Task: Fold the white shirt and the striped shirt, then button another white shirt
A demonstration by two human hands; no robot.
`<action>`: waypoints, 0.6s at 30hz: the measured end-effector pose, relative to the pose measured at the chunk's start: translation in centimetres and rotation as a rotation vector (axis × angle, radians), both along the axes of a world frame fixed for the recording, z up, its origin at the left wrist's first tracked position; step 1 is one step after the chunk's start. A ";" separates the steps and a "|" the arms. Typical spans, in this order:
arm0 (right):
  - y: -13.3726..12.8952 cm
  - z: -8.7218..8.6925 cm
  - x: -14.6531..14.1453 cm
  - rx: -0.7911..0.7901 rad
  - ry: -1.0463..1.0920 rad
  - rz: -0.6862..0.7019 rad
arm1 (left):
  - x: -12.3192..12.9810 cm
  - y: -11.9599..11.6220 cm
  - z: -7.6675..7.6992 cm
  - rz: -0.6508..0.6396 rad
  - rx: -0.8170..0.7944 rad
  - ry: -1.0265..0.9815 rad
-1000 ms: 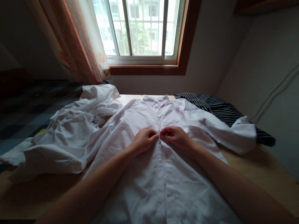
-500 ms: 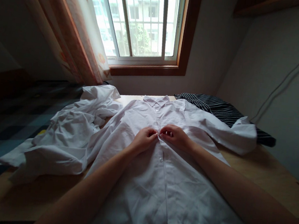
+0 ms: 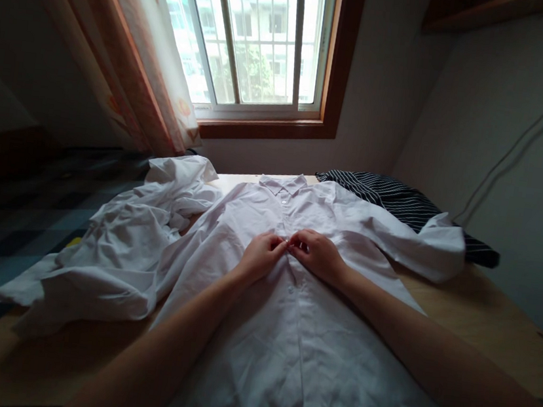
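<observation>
A white button-up shirt (image 3: 255,333) lies front side up on a wooden board, its collar pointing toward the window. At the middle of its front placket, my left hand (image 3: 264,253) pinches the cloth edge between thumb and fingers. My right hand (image 3: 315,254) is closed on the placket right beside it, the fingertips of both hands almost touching. What sits between the fingertips, perhaps a button, is too small to make out. One button shows below the hands and another near the collar.
A crumpled white garment (image 3: 118,244) lies at the left, partly over a dark checked cloth (image 3: 16,225). Black striped fabric (image 3: 400,203) rests at the back right of the wooden board (image 3: 484,322). Behind are a window (image 3: 266,44) and a curtain (image 3: 122,46).
My right hand has moved slightly left, its fingers closing in toward my left fingertips. The placket below the hands is lifted a little. My left hand stays nearly in place.
</observation>
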State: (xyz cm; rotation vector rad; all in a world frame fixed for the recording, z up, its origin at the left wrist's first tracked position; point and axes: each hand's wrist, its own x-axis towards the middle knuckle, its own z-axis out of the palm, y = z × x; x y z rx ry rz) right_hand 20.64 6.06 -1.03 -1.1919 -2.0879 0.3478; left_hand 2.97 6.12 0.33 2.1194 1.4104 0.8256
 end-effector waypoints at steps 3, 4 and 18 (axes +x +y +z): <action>-0.1 0.2 -0.1 -0.026 0.014 0.004 | 0.1 -0.1 0.0 0.016 0.023 0.016; -0.2 0.2 -0.1 -0.032 0.015 0.002 | 0.1 -0.1 0.0 0.018 0.026 0.017; -0.5 0.4 -0.7 -0.137 0.059 -0.029 | 0.1 -0.3 0.2 -0.006 -0.027 -0.038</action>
